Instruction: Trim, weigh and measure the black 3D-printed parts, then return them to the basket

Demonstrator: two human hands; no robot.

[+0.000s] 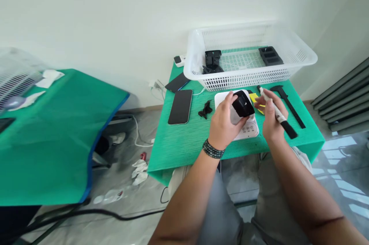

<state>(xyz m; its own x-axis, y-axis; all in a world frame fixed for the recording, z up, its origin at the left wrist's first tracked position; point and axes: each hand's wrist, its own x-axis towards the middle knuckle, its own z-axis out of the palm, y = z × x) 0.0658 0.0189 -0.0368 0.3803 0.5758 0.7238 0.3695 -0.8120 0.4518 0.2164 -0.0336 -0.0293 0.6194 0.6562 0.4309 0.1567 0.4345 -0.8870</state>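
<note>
My left hand (221, 122) grips a small black plastic part (243, 104) between thumb and fingers, tilted above a white digital scale (249, 131) with round buttons. In my right hand (273, 118) is a marker pen (272, 105) with a white barrel and black ends, slanting across the fingers. A yellow object (255, 98), partly hidden, lies between the scale and my right hand. Black calipers (289, 105) rest to the right of that hand. Left of the scale lies a crumpled black scrap (205, 110).
A white plastic basket (245, 77) holding several black parts (213, 59) stands at the back of the green-covered table (184, 147). Two phones, one a grey-framed phone (180, 107), lie at the left. Another green table (57, 133) stands farther left, with cables and litter on the floor between.
</note>
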